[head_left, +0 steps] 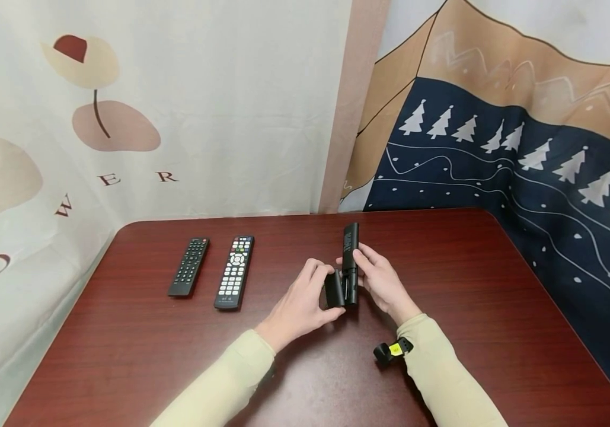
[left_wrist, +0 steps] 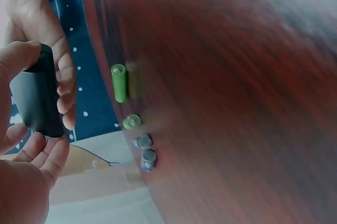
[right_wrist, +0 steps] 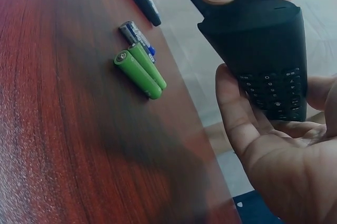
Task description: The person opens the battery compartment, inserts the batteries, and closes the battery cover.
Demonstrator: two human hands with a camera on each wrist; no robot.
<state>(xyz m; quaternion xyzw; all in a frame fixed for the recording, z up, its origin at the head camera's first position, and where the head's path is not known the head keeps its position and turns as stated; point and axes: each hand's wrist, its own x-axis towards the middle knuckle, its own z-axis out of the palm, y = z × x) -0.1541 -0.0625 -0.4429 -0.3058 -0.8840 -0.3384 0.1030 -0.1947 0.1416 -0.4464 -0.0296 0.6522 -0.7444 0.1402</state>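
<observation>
Head view has the right hand (head_left: 385,284) gripping a black remote (head_left: 351,246) between thumb and fingers, raised on end above the right half of the reddish-brown surface (head_left: 486,296). The left hand (head_left: 296,305) pinches a black cover (head_left: 334,289), angled out beside the lower part of that remote; whether the two are still joined cannot be told. From the right wrist, the remote's keypad is visible, with the palm and fingers around it. Two green batteries (right_wrist: 139,74) lie side by side on the surface, a silver-and-blue battery (right_wrist: 134,37) just beside them. Well to the left of the hands lie two more remotes, a dark-keyed remote (head_left: 189,268) and a white-keyed remote (head_left: 234,273), near each other but apart. Behind the surface hang a pale cloth (head_left: 240,118) and a navy cloth (head_left: 454,160) with white trees.
</observation>
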